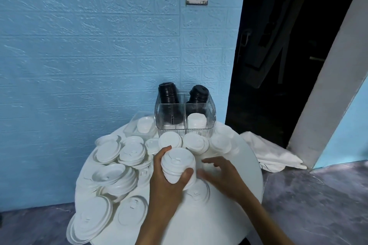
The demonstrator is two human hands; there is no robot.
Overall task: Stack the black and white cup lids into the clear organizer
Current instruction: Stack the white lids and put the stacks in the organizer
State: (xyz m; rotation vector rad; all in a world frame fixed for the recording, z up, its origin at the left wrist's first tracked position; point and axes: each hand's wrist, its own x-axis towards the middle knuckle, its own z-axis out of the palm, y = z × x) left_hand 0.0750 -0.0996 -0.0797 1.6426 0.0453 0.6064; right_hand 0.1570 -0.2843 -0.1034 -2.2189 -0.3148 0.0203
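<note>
Over the round white table (247, 167), the left hand (165, 181) is gripping a stack of white lids (177, 163); the right hand (221, 173) is hovering beside it, fingers loosely spread, holding nothing. Gathering seems underway; next, the stack is likely needing lowering into the clear organizer (211, 123), front compartments, behind which 2 black lid stacks (168, 93) are standing.
</note>
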